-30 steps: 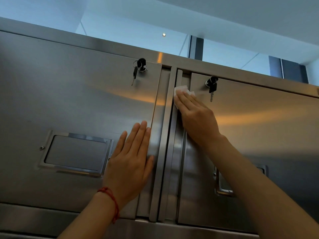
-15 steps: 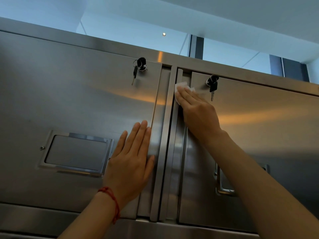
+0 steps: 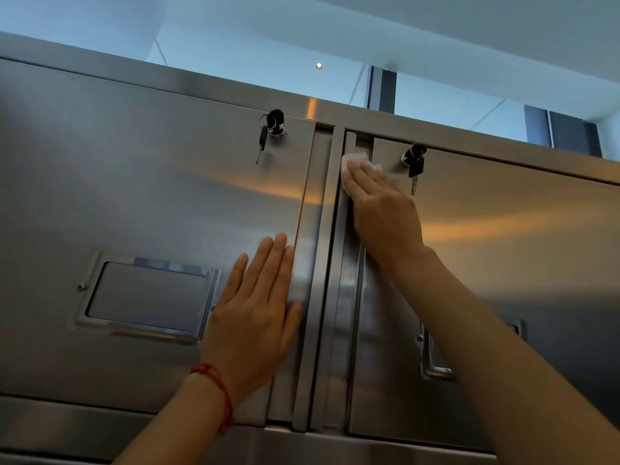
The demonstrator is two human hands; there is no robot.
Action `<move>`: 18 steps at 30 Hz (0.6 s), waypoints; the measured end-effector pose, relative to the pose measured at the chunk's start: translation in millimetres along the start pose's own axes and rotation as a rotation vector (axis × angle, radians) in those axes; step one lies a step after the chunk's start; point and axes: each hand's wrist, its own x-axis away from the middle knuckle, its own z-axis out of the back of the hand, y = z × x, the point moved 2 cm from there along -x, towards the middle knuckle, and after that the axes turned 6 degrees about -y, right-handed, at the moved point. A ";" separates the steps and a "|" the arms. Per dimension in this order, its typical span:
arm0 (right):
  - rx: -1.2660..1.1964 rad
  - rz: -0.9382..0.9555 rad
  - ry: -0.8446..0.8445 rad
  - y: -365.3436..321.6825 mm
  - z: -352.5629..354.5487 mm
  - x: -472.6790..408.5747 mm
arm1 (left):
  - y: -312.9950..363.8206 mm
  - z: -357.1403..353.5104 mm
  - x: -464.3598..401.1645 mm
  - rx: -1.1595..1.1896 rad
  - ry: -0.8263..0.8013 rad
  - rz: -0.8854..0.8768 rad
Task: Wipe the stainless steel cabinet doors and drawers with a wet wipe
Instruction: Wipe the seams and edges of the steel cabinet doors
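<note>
Two stainless steel cabinet doors fill the view from below. My right hand (image 3: 379, 206) presses a white wet wipe (image 3: 354, 160) flat against the upper left edge of the right door (image 3: 503, 236), near the centre seam. Only the wipe's top edge shows past my fingertips. My left hand (image 3: 258, 313) lies flat, fingers together, on the right part of the left door (image 3: 151, 182), holding nothing. A red string bracelet sits on that wrist.
Black keys hang in a lock at the top of each door: left keys (image 3: 272, 127), right keys (image 3: 415, 162). Each door has a recessed handle: left handle (image 3: 147, 297), right handle (image 3: 436, 357) partly behind my forearm. A vertical steel strip (image 3: 322, 280) divides the doors.
My right hand has slid the wipe a little upward along the right door's left edge. The left hand has stayed in place.
</note>
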 end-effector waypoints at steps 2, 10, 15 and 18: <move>0.019 -0.004 -0.002 3.0 -1.1 -5.7 | 0.3 0.2 -0.3 -0.001 0.003 0.001; 0.049 -0.039 0.021 7.2 2.7 -21.4 | 0.5 0.9 -0.8 -0.002 0.001 0.002; 0.017 -0.032 0.030 9.2 2.8 -23.4 | -0.1 -0.3 -0.5 0.001 0.006 0.000; -0.011 -0.036 0.055 6.4 1.0 -18.6 | -0.1 -0.2 -0.4 -0.001 0.005 -0.002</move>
